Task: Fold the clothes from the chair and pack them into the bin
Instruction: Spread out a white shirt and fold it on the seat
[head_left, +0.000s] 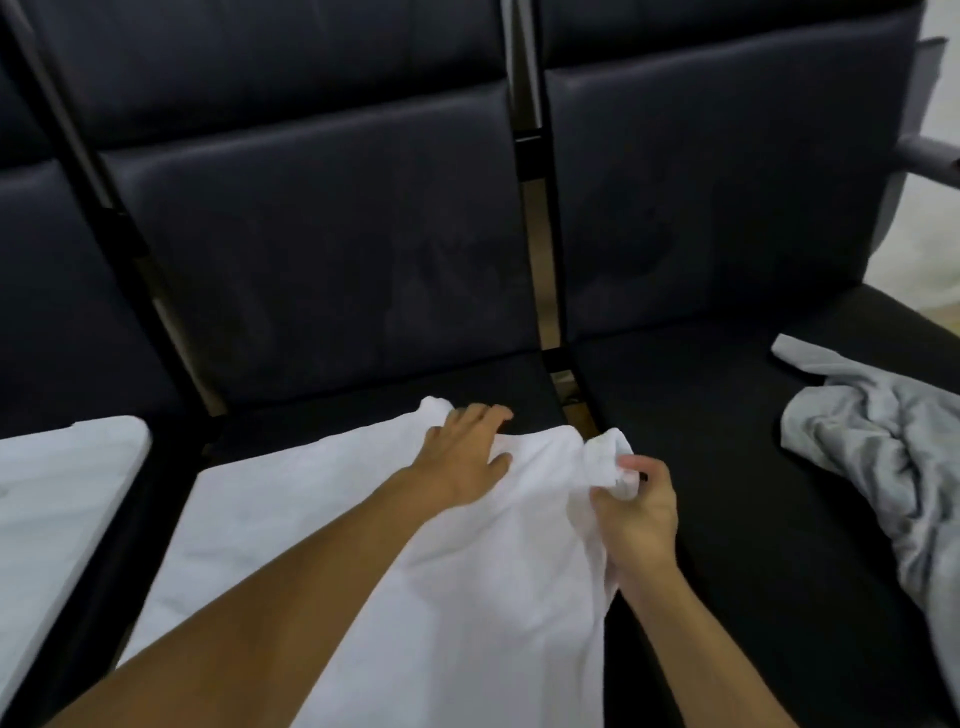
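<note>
Across the middle seat (322, 270) a white garment (322, 519) lies spread flat. Left hand (462, 457) presses on its top edge, fingers straight; right hand (636, 512) pinches a bunched corner. Crumpled grey garment (878, 441) sits far right, folded white piece (57, 478) lower left.

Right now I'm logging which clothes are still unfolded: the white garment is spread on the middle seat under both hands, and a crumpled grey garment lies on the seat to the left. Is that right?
Not quite. In the head view the crumpled grey garment lies on the seat to the right, not the left. The rest stands: the white garment is spread on the middle seat, with the left hand pressing it flat and the right hand pinching its bunched edge.
</note>
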